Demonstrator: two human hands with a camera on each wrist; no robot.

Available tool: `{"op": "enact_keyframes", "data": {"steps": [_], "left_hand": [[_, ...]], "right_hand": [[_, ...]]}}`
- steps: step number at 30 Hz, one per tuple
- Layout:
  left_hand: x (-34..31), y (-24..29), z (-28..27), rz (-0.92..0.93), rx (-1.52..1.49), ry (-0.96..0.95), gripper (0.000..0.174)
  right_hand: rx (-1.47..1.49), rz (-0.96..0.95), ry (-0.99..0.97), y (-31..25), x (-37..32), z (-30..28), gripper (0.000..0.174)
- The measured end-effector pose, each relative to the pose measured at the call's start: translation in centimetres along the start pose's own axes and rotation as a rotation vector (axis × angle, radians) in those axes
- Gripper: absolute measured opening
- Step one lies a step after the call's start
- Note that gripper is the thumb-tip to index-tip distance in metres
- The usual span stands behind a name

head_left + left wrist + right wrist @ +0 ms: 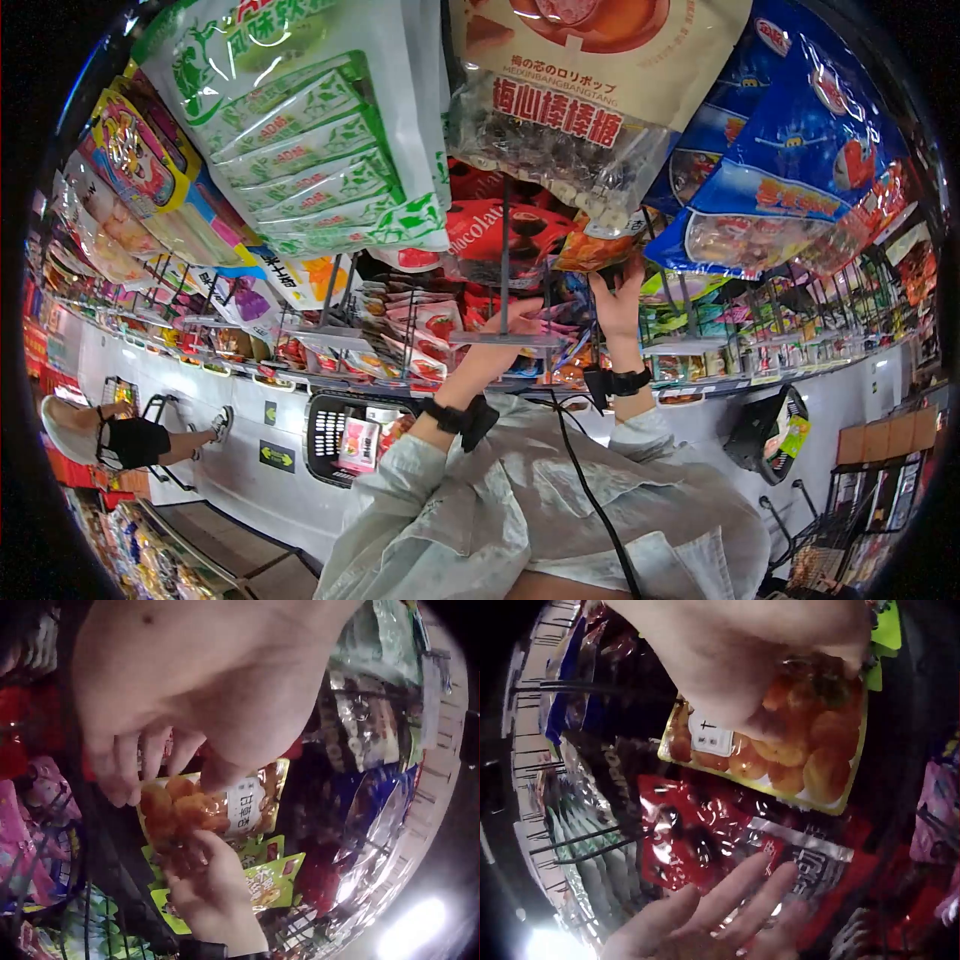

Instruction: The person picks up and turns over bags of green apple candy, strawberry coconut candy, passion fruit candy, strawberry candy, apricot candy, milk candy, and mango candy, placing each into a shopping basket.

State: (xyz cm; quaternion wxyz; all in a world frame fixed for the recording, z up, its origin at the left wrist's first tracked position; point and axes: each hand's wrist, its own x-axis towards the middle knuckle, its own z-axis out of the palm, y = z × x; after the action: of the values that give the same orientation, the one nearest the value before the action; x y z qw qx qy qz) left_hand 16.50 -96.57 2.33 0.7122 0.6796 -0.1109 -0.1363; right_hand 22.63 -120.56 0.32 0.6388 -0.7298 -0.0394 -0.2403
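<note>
An orange fruit packet with a yellow edge [598,248] [259,806] [829,761] is pinched by my right hand [618,305] [217,896] [735,660], the thumb lying across its front. My left hand [512,325] [202,690] [720,922] has its fingers extended beside a red packet with silver lettering [682,840]; whether they touch it I cannot tell. Green packets [277,881] are behind the right hand in the left wrist view.
Large hanging bags [310,130] [780,170] fill the upper head view. Metal hooks [505,240] stick out between packets. Below the shelf stand a black basket [325,440] and another basket at right [760,430]. A person [140,440] is at far left.
</note>
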Motion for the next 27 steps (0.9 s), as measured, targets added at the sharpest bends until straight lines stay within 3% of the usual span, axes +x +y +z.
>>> {"op": "enact_keyframes", "data": {"steps": [3,5,8,9,11,12,14,16,20,22,27], "left_hand": [[3.8,0.3,2.3,0.06,0.065,0.07,0.06],[5.6,0.3,3.5,0.104,0.16,0.135,0.069],[7.1,1.3,3.4,0.053,0.107,0.088,0.065],[7.6,1.2,3.4,0.066,0.099,0.084,0.063],[9.0,-1.1,2.7,0.184,0.105,0.113,0.053],[8.9,-1.2,2.3,0.137,0.09,0.078,0.048],[7.9,-1.7,1.4,0.032,0.054,0.009,0.038],[5.4,1.1,1.7,-0.042,0.107,-0.016,0.034],[0.7,4.7,2.4,-0.14,0.008,-0.071,0.032],[-0.9,3.4,2.5,-0.042,-0.026,-0.093,0.029],[-6.4,6.5,2.9,0.008,-0.099,-0.203,0.029]], "right_hand": [[0.102,0.169,-0.031,-2.3,1.1,-0.9,0.082],[0.142,0.167,-0.025,-1.4,1.3,-1.5,0.072],[0.137,0.109,-0.056,1.1,1.8,-3.0,0.057],[0.187,0.154,-0.018,0.6,1.7,-2.9,0.043],[0.129,0.169,-0.039,3.5,1.3,-4.0,0.039],[0.097,0.175,-0.054,3.3,1.1,-4.1,0.037],[0.069,0.183,-0.038,2.6,-0.2,-4.5,0.039],[0.056,0.169,0.013,1.0,-2.0,-4.5,0.04],[0.238,0.286,0.034,-4.4,-6.7,-4.9,0.047],[0.291,0.326,0.012,-7.1,-8.5,-5.3,0.053],[0.445,0.367,0.056,-13.5,-13.3,-4.3,0.055]]}}
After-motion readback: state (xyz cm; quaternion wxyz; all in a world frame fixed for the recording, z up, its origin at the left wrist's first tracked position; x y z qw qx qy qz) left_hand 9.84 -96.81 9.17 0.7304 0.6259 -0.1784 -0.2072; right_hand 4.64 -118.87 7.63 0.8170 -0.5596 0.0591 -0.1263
